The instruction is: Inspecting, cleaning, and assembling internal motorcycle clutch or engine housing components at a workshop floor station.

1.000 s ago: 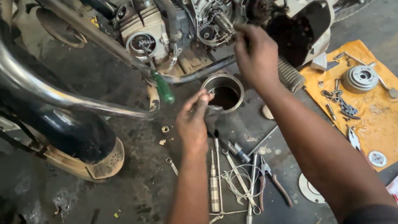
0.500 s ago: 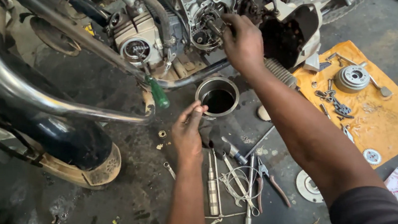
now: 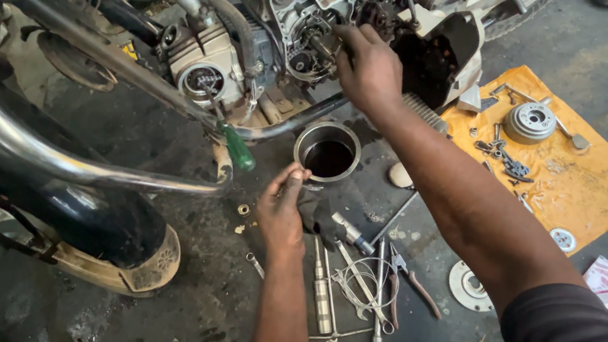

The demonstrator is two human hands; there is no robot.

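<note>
Grimy workshop floor under flat daylight

Dark, oil-stained concrete floor [image 3: 170, 317] near; an orange sheet [image 3: 595, 191] spread at the right, paler grey concrete beyond it.

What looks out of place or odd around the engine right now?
A green-handled screwdriver hangs wedged by the frame tube, not lying with the floor tools. Small nuts lie loose on the dirty floor, off the orange sheet.

The engine [image 3: 313, 33] sits at the top — the right hand [image 3: 367, 67] is on it. Below it a tin [image 3: 327, 151] stands on the floor, the left hand [image 3: 280, 210] just in front of it. Tools [image 3: 360, 278] lie right of that hand — further right, a sheet [image 3: 587, 190] bears small parts [image 3: 503, 157]. A pipe [image 3: 37, 138] curves at left.
</note>
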